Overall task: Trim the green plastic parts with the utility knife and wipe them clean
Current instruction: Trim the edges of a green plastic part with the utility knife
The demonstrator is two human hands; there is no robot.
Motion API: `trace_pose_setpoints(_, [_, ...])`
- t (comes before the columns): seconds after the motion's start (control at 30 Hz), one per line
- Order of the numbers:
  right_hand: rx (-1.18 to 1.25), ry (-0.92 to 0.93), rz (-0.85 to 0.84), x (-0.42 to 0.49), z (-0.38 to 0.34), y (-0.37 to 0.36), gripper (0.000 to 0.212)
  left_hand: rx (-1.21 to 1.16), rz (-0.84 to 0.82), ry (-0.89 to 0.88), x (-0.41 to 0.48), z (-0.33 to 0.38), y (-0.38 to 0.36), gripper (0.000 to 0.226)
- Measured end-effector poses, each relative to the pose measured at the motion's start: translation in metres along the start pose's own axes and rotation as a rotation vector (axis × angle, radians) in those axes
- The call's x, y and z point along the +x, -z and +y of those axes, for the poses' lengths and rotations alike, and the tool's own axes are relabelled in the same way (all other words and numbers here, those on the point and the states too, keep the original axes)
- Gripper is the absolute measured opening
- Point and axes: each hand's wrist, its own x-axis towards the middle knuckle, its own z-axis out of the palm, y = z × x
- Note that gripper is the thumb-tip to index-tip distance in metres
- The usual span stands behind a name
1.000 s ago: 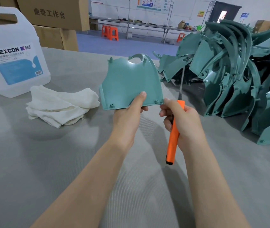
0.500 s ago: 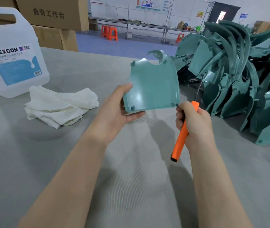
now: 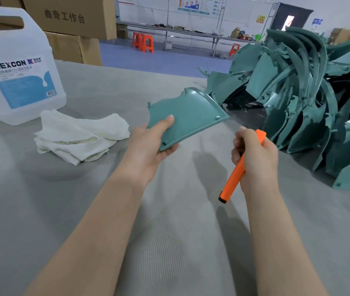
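Observation:
My left hand [image 3: 148, 146] holds a flat green plastic part [image 3: 188, 116] by its near-left corner, thumb on top, tilted nearly level above the table. To its right, my right hand [image 3: 255, 154] grips an orange utility knife [image 3: 235, 176] with the handle end pointing down toward me. The blade points up toward the part's right edge and is a blur, so I cannot tell if it touches. A white cloth [image 3: 78, 136] lies crumpled on the table left of the part.
A large heap of green plastic parts [image 3: 310, 107] fills the right side of the grey table [image 3: 169, 242]. A big white DEXCON jug [image 3: 16, 67] stands at the back left, with cardboard boxes [image 3: 69, 18] behind it.
My left hand has turned the part from upright to nearly flat and lowered it. My right hand with the knife has shifted right and slightly down.

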Motion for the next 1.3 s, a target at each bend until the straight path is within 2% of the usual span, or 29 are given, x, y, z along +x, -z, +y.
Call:
trace_pose_setpoints(0.07, [-0.096, 0.088, -0.094, -0.004, 0.003, -0.006, 0.03, -0.094, 0.008, 0.043, 0.0, 0.001, -0.001, 0.005])
trace_pose_setpoints(0.17, [-0.276, 0.256, -0.219, -0.012, 0.006, -0.015, 0.068, -0.232, 0.029, 0.093, -0.001, 0.001, -0.004, 0.004])
trace_pose_setpoints(0.2, [-0.333, 0.307, -0.268, -0.015, 0.007, -0.018, 0.071, -0.271, 0.04, 0.105, -0.001, 0.001, -0.005, 0.004])
trace_pose_setpoints(0.33, [-0.567, 0.465, -0.421, -0.023, 0.015, -0.021, 0.06, -0.401, 0.075, 0.117, -0.001, -0.002, -0.008, 0.008])
trace_pose_setpoints(0.6, [-0.756, 0.558, -0.437, -0.022, 0.02, -0.022, 0.057, -0.498, 0.129, 0.135, -0.003, 0.0, -0.009, 0.012])
trace_pose_setpoints(1.1, [-0.7, 0.538, -0.271, -0.015, 0.022, -0.018, 0.064, -0.438, 0.127, 0.132, -0.004, -0.005, -0.012, 0.007])
trace_pose_setpoints(1.3, [-0.709, 0.573, -0.42, -0.019, 0.022, -0.019, 0.059, -0.541, 0.116, 0.151, -0.005, 0.0, -0.012, 0.007])
